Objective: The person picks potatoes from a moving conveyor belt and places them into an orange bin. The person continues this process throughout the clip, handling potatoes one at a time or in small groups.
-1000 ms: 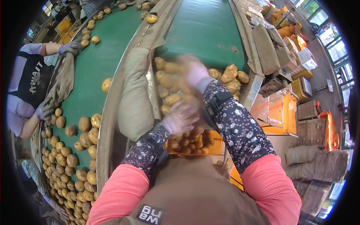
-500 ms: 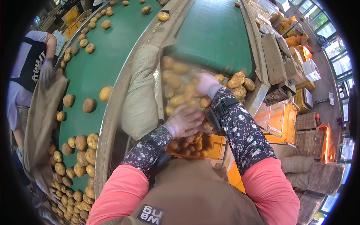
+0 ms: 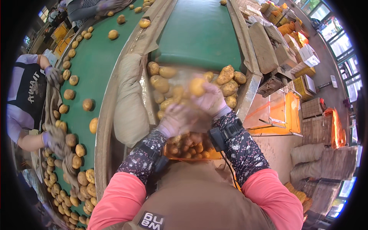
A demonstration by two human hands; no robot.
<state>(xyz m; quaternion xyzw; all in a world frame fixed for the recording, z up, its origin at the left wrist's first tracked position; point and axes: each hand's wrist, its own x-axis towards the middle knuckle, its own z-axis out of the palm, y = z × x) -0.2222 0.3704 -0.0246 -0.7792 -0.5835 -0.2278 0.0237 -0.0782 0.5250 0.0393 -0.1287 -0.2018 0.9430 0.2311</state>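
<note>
Two hands of the wearer, one left hand [image 3: 176, 119] and one right hand [image 3: 214, 100], with one potato [image 3: 197, 87] in the right; two pink sleeves [image 3: 272, 195], two floral sleeve covers [image 3: 245, 143] and one brown apron [image 3: 184, 195]. Two green belts [image 3: 203, 34], one potato on the ledge [image 3: 134, 43] between, one padded sack roll [image 3: 132, 103], at least five potatoes at the right of the chute [image 3: 249, 92], more at its left too blurred for an exact count, and one orange container [image 3: 218, 155] below. Beyond the left belt, one co-worker in one black apron [image 3: 28, 88], with two gloved hands [image 3: 55, 140].
</note>
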